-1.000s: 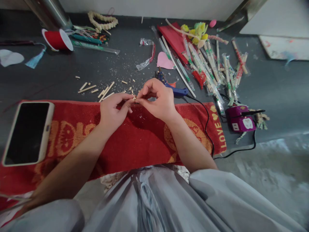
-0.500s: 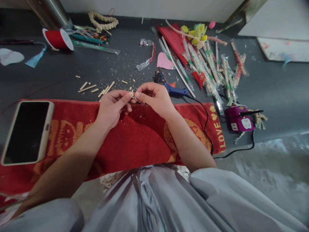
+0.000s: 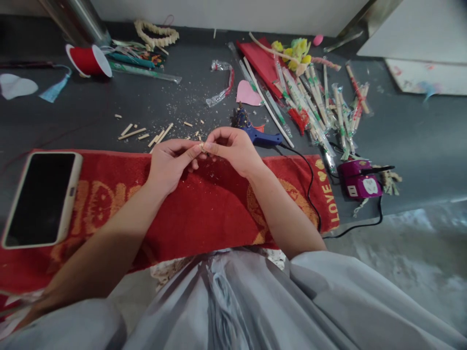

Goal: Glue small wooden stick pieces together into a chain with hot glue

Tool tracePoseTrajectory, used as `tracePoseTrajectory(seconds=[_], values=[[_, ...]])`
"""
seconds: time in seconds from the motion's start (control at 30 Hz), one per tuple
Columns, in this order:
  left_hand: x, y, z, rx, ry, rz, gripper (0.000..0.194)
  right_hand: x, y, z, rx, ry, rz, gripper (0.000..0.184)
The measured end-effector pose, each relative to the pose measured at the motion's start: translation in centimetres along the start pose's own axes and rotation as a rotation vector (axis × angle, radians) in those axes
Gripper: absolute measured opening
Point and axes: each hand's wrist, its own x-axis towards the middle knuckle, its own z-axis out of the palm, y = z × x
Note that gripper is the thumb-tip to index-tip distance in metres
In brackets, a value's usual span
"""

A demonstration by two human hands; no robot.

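Note:
My left hand (image 3: 170, 163) and my right hand (image 3: 233, 148) meet fingertip to fingertip over the far edge of a red towel (image 3: 204, 209). Both pinch a tiny pale wooden piece (image 3: 201, 145) between thumb and forefinger. Short cut wooden sticks (image 3: 146, 133) and sawdust lie on the dark floor just beyond my left hand. A blue glue gun (image 3: 260, 137) lies right behind my right hand, its black cord (image 3: 314, 189) running over the towel.
A phone (image 3: 40, 197) rests on the towel's left end. A purple power plug block (image 3: 359, 182) sits at the right. Wrapped chopsticks (image 3: 314, 102), red paper, a pink heart (image 3: 248, 93), a red cup (image 3: 87, 61) and a stick heart (image 3: 156, 33) lie farther back.
Both hands stayed together on the small piece. My right hand's fingers lowered slightly and closed tighter toward my left fingertips; the view shifted a little.

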Motion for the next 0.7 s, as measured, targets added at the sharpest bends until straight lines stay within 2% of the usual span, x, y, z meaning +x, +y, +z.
tracePoseTrajectory(seconds=[0.13,0.33,0.7], values=[[0.04,0.12,0.01,-0.050,-0.020,0.048,0.027,-0.05,-0.06,0.10,0.039,-0.007,0.000,0.042],[-0.05,0.04,-0.14,-0.026,0.011,0.041,0.025,-0.04,-0.05,0.06,0.035,-0.012,-0.001,0.042],[0.11,-0.20,-0.54,0.102,-0.011,0.112,0.028,-0.28,-0.43,0.20,-0.013,0.006,-0.031,0.045]])
